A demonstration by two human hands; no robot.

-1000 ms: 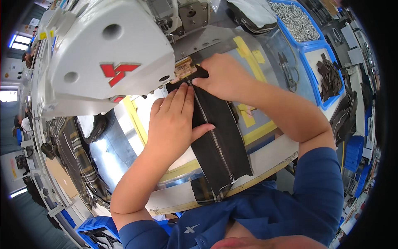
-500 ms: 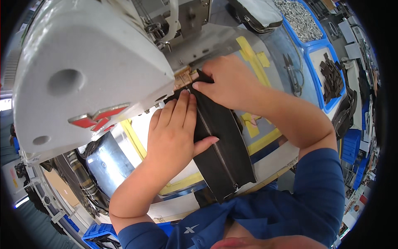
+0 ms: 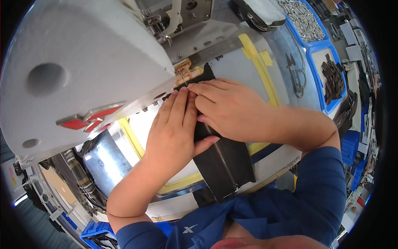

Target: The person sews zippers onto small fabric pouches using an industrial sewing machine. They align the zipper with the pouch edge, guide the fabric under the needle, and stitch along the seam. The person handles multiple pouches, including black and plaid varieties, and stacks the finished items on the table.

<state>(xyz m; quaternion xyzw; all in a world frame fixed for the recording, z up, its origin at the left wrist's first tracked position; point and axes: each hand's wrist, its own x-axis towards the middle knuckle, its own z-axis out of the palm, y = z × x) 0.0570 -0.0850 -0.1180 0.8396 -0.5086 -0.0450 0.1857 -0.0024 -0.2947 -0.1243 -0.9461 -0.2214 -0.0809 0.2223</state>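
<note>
At the front edge of the desk [image 3: 271, 163] lies the near end of one black fabric strip [image 3: 240, 159], with one metal zipper [image 3: 222, 154] along its middle; the strip runs back from the person, beside the machine. Two bare hands rest on it, both arms bent. The left hand [image 3: 172, 128] is palm down and flat, fingers straight and close together, thumb spread across the zipper, gripping nothing. The right hand [image 3: 232, 106] reaches in from the right, fingers bent, their tips meeting the left fingertips; whether they pinch the cloth cannot be told. On the left, one white sewing machine [image 3: 95, 54] looms over the desk. Toward the right edge lies one pair of snips [image 3: 295, 75]. Along that edge stand two blue trays [image 3: 319, 44]: dark pieces [image 3: 333, 81] in the nearer, silvery metal pieces [image 3: 304, 20] in the farther, too many to count. Farther back sits one black-and-white pouch [image 3: 265, 12].
</note>
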